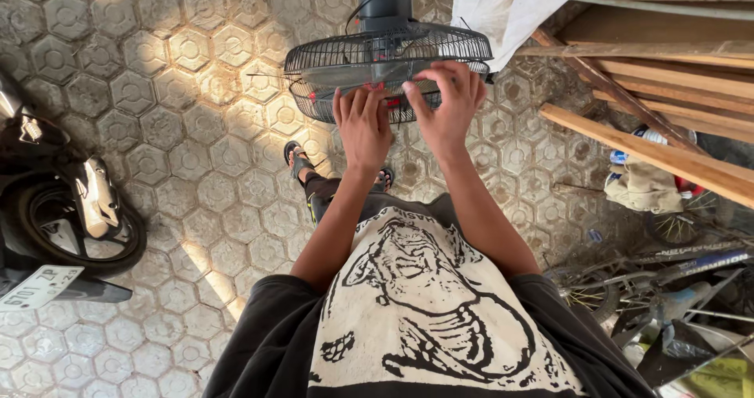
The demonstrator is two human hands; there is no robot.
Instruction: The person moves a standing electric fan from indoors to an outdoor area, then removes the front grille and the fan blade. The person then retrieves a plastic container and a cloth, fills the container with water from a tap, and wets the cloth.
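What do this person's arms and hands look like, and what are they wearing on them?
Both arms are bare from above the elbow down; the left hand and right hand have no gloves, and no rings, watch or bracelets are visible. Short dark sleeves end near the elbows, part of a dark shirt with a cream printed panel.

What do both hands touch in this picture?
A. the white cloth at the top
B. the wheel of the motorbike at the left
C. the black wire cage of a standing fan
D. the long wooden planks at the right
C: the left hand and the right hand both rest on the front of the black wire cage of a standing fan, far from the motorbike, planks and cloth.
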